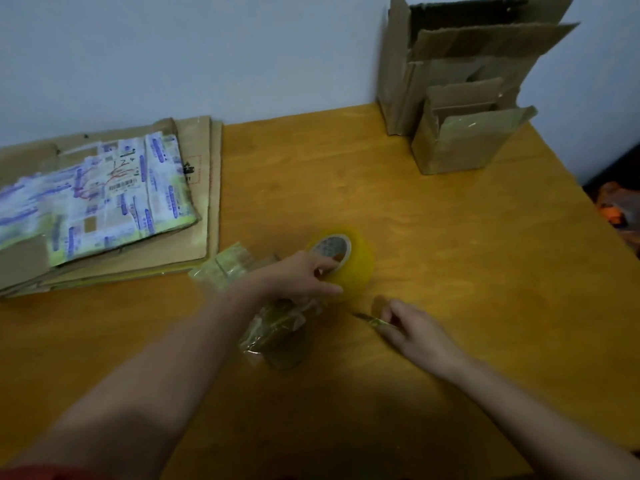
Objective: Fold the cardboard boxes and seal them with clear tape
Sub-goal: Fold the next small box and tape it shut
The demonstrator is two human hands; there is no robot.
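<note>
- Although the frame is soft, the tape roll [360, 268] reads as a fat ring of yellowish clear tape around a pale printed core, its opening turned up toward the camera.
- It sits near the middle of the bench [450, 220], just right of a crumpled wad of clear tape [225, 268].
- The left hand [304, 275] grips the roll: its fingers [329, 264] hook into the core while the thumb lies along the roll's near outer side.
- The right hand [412, 329] lies just beside the roll on its near right, apart from it, fingers curled and pinched on a thin shiny piece [367, 318] that points toward the left; whether this is a blade or a strip of tape cannot be told.
- Under the left wrist lies a small taped box [277, 341], brown and wrapped in crinkled clear tape, touching or nearly touching the roll's near side.
- At the far right, against the wall, a large cardboard box [450, 64] stands upright with its flaps raised; its inside is dark and nothing in it can be made out.
- Touching its front stands a smaller cardboard box [460, 147], flaps up too, glossy tape across its face; its contents are hidden.
- At the left lies a stack of flattened cardboard [204, 188], topped by a flattened box covered in printed tape and labels [104, 202].
</note>
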